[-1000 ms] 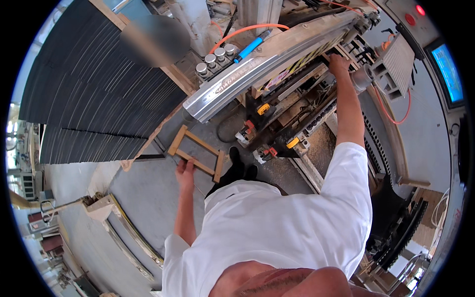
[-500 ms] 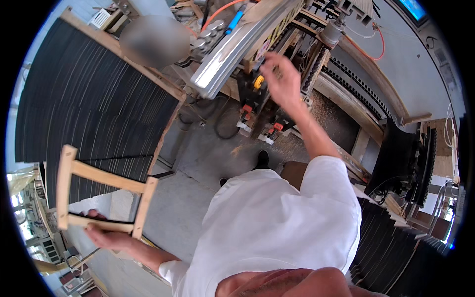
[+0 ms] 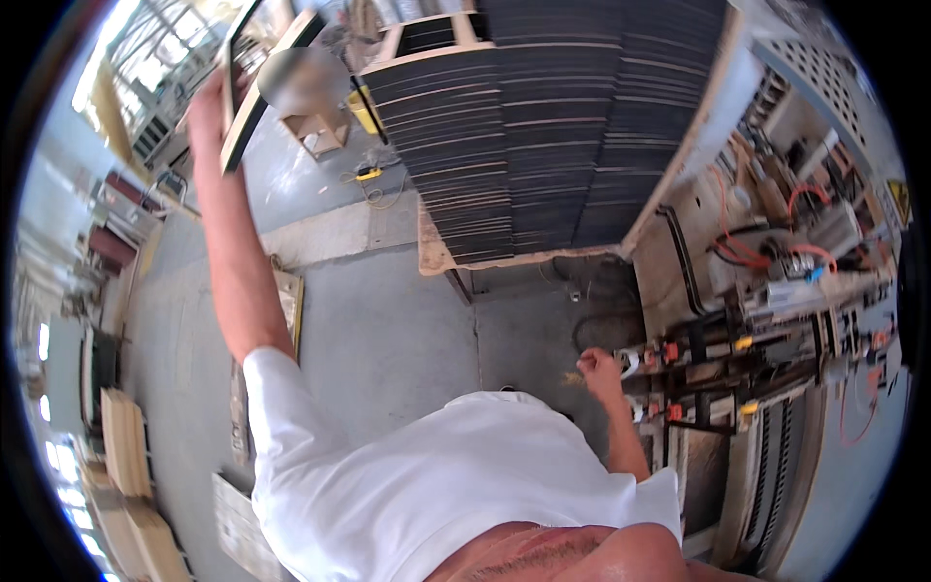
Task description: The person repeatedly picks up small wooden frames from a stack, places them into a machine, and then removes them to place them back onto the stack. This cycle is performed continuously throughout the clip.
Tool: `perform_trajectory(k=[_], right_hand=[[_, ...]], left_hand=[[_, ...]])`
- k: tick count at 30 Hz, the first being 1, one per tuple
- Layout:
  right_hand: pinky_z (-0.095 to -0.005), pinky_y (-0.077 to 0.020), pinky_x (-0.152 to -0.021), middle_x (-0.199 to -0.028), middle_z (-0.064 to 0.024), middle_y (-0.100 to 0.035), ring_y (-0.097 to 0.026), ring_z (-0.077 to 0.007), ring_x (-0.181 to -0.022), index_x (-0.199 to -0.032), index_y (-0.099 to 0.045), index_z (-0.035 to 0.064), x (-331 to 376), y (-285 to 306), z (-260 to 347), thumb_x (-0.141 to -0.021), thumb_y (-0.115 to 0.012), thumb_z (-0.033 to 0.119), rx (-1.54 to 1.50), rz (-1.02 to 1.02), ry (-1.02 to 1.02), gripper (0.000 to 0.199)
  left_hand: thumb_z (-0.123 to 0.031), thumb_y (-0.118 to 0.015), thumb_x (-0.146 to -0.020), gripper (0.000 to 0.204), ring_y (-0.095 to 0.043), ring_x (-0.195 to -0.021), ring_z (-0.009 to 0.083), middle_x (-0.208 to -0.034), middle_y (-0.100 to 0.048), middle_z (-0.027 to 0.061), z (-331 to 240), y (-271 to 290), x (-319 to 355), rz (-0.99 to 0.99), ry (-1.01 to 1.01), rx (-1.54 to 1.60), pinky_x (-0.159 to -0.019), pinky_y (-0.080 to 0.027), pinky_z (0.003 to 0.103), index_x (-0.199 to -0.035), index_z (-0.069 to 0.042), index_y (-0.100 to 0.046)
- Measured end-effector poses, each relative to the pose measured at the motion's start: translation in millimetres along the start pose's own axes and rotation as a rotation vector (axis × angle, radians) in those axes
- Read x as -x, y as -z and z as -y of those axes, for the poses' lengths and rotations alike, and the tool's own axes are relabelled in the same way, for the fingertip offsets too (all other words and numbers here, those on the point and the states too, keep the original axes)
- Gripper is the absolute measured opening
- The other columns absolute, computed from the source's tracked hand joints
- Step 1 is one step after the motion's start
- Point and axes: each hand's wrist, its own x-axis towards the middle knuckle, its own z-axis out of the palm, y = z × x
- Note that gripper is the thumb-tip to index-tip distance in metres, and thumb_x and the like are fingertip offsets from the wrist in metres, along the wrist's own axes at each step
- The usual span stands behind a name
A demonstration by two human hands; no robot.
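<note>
Being gripped by the left hand (image 3: 208, 114) is a wooden frame (image 3: 246, 132), while the right hand (image 3: 601, 374) is being held near a machine (image 3: 698, 341), its grip unclear.

Yellow bin (image 3: 360, 112) beside brown box (image 3: 331, 139).

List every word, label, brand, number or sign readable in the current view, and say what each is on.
Readable words or numbers: none.
Yellow sign at the far right edge: too small and distorted to read.
Wooden frame in the left hand: no lettering can be made out.
Stack with black faces: no lettering can be made out.
</note>
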Motion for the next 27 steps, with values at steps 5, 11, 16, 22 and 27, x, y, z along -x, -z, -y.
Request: perform_trajectory(k=[5,11,16,22,27], right_hand=[[-0.0346,-0.0518,-0.073,-0.084,-0.0133,-0.068,-0.067,-0.0234,-0.08,-0.095,-0.065,0.0022,-7.3,-10.3,-20.9,-0.077,-0.069,0.014,0.132,0.045,-0.08,0.022],[-0.0356,-0.0519,-0.075,-0.087,-0.0147,-0.069,-0.067,-0.0263,-0.083,-0.096,-0.066,0.0014,18.1,-5.6,-57.7,-0.075,-0.069,0.017,0.22,-0.064,-0.227,0.026],[-0.0377,-0.0523,-0.075,-0.087,-0.0156,-0.069,-0.068,-0.0293,-0.082,-0.093,-0.069,0.0019,76.8,-16.3,-98.5,-0.075,-0.07,0.019,0.194,-0.149,-0.441,0.026],[-0.038,-0.0525,-0.07,-0.08,-0.0156,-0.069,-0.068,-0.0275,-0.078,-0.085,-0.07,0.0024,124.0,-33.1,-136.1,-0.074,-0.07,0.019,0.251,-0.136,-0.358,0.02],[-0.0373,-0.0514,-0.065,-0.076,-0.0156,-0.068,-0.068,-0.0267,-0.072,-0.084,-0.07,0.003,107.6,-7.4,-119.2,-0.075,-0.068,0.018,0.15,-0.219,-0.455,0.017]], left_hand=[[-0.028,-0.046,-0.094,0.033,-0.064,-0.068,0.017,-0.075,-0.067,0.0093,17.6,-36.1,-52.4,0.048,0.17,-0.327,-0.063,-0.049,0.029,-0.091,-0.004,-0.068],[-0.04,-0.052,-0.086,0.043,-0.066,-0.084,0.0239,-0.093,-0.069,0.0152,87.1,-162.0,-102.3,0.082,0.447,-0.231,-0.079,-0.049,0.034,-0.097,-0.002,-0.07],[-0.046,-0.051,-0.085,0.051,-0.063,-0.103,0.032,-0.106,-0.067,0.0207,101.5,-234.7,-110.4,0.499,0.09,-0.566,-0.09,-0.046,0.036,-0.107,-0.003,-0.066],[-0.044,-0.058,-0.089,0.049,-0.065,-0.081,0.021,-0.095,-0.068,0.0145,104.0,-214.5,-87.7,0.5,0.461,0.206,-0.075,-0.05,0.033,-0.105,0.002,-0.066],[-0.052,-0.048,-0.092,0.064,-0.064,-0.097,0.026,-0.106,-0.067,0.0202,14.2,-185.3,-45.8,0.161,-0.147,-0.23,-0.087,-0.049,0.037,-0.122,0.003,-0.057]])
